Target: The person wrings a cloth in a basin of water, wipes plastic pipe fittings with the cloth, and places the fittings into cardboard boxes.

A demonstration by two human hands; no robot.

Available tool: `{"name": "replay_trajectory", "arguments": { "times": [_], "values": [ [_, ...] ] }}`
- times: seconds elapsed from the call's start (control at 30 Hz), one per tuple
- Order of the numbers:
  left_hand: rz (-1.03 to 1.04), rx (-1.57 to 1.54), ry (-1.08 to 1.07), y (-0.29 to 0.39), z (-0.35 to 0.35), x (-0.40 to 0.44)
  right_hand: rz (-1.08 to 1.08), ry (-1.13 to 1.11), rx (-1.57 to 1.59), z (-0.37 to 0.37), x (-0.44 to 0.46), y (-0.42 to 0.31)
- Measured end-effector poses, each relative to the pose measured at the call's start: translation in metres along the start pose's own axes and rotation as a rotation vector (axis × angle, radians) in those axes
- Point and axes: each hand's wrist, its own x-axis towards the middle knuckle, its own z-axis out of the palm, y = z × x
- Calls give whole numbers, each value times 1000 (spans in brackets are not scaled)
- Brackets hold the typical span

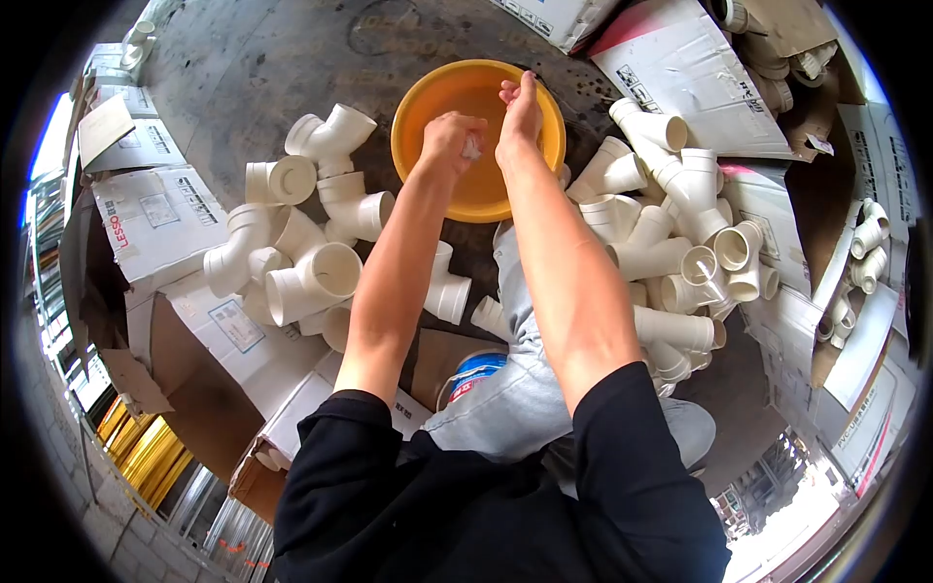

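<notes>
Both my hands are over an orange basin (411, 94) on the floor in front of me. My left hand (454, 142) is closed around something small and whitish, perhaps a cloth, on the left side of the basin. My right hand (520, 118) is raised at the basin's right side, palm turned inward, with its fingers partly curled and nothing visible in it. The two hands are apart. The inside of the basin looks orange-brown; whether it holds water I cannot tell.
White pipe fittings (315, 282) lie piled on the left, and more white fittings (651, 257) on the right. Cardboard boxes (160, 219) stand at the left; an opened box (695, 83) is at the upper right. A blue can (476, 367) sits by my leg.
</notes>
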Motion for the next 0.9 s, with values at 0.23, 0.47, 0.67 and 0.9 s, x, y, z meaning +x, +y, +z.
{"name": "replay_trajectory", "arguments": {
  "times": [0.23, 0.47, 0.67, 0.9],
  "values": [
    [29, 66, 161, 20, 24, -4, 120, 19, 48, -13, 6, 5],
    [38, 29, 151, 23, 29, -5, 244, -113, -12, -20, 20, 20],
    [-6, -124, 187, 24, 44, -18, 480, -329, 88, -18, -3, 9],
    [614, 360, 25, -16, 47, -6, 432, -533, 375, -21, -4, 13]
  ]
}}
